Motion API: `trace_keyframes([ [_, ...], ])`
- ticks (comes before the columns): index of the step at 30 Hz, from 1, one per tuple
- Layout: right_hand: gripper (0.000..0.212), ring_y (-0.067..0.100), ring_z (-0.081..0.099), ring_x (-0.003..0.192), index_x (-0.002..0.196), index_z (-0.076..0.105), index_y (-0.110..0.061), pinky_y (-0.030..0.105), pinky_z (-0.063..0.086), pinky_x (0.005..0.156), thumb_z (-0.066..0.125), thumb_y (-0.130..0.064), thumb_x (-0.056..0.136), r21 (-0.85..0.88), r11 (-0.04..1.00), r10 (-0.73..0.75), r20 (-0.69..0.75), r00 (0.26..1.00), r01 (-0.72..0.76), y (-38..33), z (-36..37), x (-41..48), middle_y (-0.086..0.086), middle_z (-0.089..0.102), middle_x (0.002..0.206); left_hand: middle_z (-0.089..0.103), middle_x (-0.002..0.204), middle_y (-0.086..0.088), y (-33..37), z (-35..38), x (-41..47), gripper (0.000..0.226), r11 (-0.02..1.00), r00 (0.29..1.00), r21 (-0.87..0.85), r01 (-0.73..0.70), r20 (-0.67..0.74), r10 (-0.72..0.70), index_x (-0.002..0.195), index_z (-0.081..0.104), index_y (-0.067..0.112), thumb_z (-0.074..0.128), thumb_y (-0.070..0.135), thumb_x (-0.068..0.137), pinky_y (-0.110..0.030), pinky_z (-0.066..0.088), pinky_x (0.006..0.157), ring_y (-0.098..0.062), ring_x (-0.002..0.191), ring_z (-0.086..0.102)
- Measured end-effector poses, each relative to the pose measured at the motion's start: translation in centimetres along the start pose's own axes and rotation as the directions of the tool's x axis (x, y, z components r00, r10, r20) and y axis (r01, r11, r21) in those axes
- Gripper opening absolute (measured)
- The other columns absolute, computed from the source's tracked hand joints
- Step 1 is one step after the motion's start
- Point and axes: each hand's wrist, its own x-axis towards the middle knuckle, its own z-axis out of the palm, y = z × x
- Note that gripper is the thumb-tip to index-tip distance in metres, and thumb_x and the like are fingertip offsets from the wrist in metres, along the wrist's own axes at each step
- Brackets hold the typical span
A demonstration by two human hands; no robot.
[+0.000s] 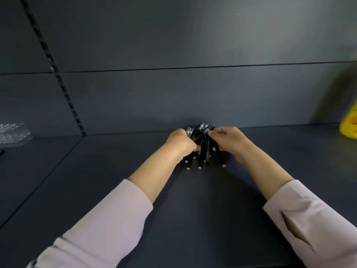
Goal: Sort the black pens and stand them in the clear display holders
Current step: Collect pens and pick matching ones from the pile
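Two pale pink sleeves [116,219] nearest. Left hand [180,142]: fingers curled round the black pens [202,151], a fanned bundle on the middle of the shelf [193,209]. About seven butt ends countable, the rest overlap. Right hand [229,141]: fingers and thumb pinch the same bundle near the cap end. Far left: one clear holder [13,132]. Far right: one blurred yellow object [349,124].
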Motion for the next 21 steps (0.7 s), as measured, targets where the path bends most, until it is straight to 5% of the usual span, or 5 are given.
trace_keyframes([
  [4,0.026,0.027,0.071,0.086,0.092,0.068,-0.006,0.045,0.055,0.09,0.062,-0.032,0.091,0.006,1.0,-0.006,0.001,1.0,0.006,-0.1,-0.1,-0.2,0.013,0.07,0.1,0.046,0.08,0.001,-0.1,0.2,0.2,0.032,0.999,0.999,-0.033,0.008,-0.031,-0.009,0.081,0.042,0.013,0.072,0.02,0.088,-0.029,0.041,0.072,-0.011,0.066,0.045],
  [7,0.029,0.026,0.071,0.083,0.093,0.067,-0.003,0.045,0.055,0.089,0.061,-0.031,0.092,0.018,1.0,-0.008,0.001,1.0,0.008,-0.2,0.0,-0.2,0.016,0.069,0.097,0.043,0.077,0.001,-0.4,0.1,0.5,0.038,0.999,0.999,-0.049,0.02,-0.04,-0.022,0.073,0.034,0.017,0.069,0.016,0.089,-0.026,0.042,0.061,-0.01,0.063,0.042],
  [12,0.031,0.023,0.066,0.082,0.098,0.069,-0.008,0.036,0.053,0.088,0.058,-0.036,0.092,-0.181,0.983,-0.044,-0.018,0.999,0.04,-0.5,0.0,-0.6,0.013,0.069,0.096,0.041,0.081,0.0,-0.8,-1.4,0.9,0.03,0.986,0.999,-0.163,0.041,-0.019,-0.045,0.1,0.038,0.012,0.067,0.016,0.09,-0.028,0.041,0.067,-0.011,0.068,0.041],
  [17,0.036,0.03,0.059,0.095,0.102,0.067,0.001,0.027,0.043,0.076,0.055,-0.032,0.093,-0.406,0.911,-0.106,-0.052,0.993,0.076,-1.2,0.3,-1.4,0.015,0.067,0.091,0.064,0.117,-0.012,-2.4,-3.9,0.2,0.046,0.929,0.987,-0.334,0.157,0.064,-0.144,0.118,0.055,0.0,0.078,0.013,0.08,-0.035,0.05,0.094,-0.026,0.106,0.063],
  [21,0.035,0.028,0.05,0.082,0.069,0.055,-0.005,0.028,0.037,0.07,0.055,-0.031,0.093,-0.518,0.854,-0.088,-0.059,0.994,0.045,-1.8,0.0,-2.1,0.005,0.052,0.067,0.073,0.091,-0.014,-4.0,-6.3,-1.8,0.027,0.847,0.986,-0.505,0.164,0.116,-0.122,0.115,0.063,-0.002,0.068,0.003,0.089,-0.025,0.057,0.056,-0.015,0.07,0.07],
])
